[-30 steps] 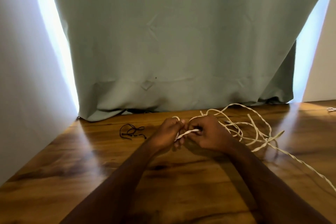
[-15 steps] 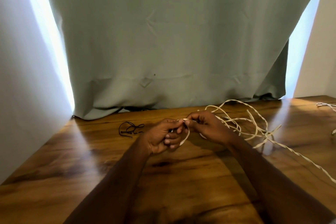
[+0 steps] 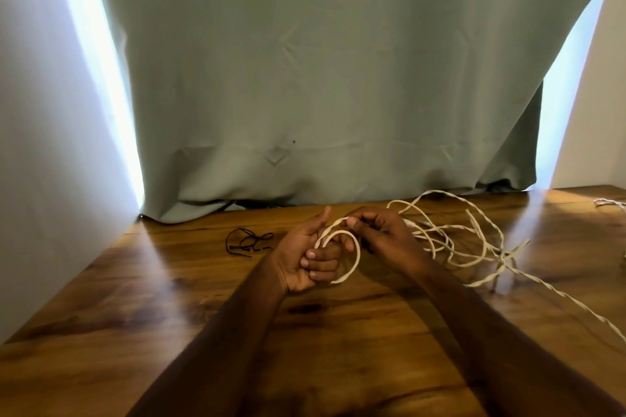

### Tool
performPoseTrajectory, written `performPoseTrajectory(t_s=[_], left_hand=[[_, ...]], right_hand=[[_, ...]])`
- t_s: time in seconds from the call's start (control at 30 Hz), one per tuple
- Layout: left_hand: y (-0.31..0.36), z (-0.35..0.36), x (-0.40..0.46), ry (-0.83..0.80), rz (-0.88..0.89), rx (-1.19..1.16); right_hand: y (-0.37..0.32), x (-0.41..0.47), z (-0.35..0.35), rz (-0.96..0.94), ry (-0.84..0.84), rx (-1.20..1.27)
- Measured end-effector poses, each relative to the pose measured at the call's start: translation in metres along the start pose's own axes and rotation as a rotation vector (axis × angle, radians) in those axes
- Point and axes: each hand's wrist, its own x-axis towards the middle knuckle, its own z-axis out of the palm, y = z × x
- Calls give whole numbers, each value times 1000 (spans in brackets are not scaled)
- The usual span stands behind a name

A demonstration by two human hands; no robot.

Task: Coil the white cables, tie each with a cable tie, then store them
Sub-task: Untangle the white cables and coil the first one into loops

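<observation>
left hand (image 3: 306, 259) curls round the first cable (image 3: 352, 249) loop, right hand (image 3: 379, 234) pinches the strand beside it; i'd keep wraps even, feeding slack from the tangle.

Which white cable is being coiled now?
The twisted cable held by both hands, left hand and right hand, mid-table. The other white cable lies untouched at the far right edge.

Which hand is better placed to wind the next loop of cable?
Right hand: it pinches the cable leading to the loose tangle, while the left hand holds the loop.
</observation>
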Motion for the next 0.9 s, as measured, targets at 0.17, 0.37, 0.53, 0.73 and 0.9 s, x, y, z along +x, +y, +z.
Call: performPoseTrajectory(t_s=[0.17,0.37,0.53,0.73,0.9], left_hand=[[3,0,2,60,96,-55],[4,0,4,68,137,-200],[6,11,9,103,229,-286],[4,13,7,104,221,-215],[8,9,-2,18,119,-95]], right_hand=[[-1,2,-7,21,71,-9],[-9,-2,-4,164,-16,-82],[-20,-6,0,289,-58,108],[-20,-4,11,253,-14,93],[-22,-6,12,206,-79,96]])
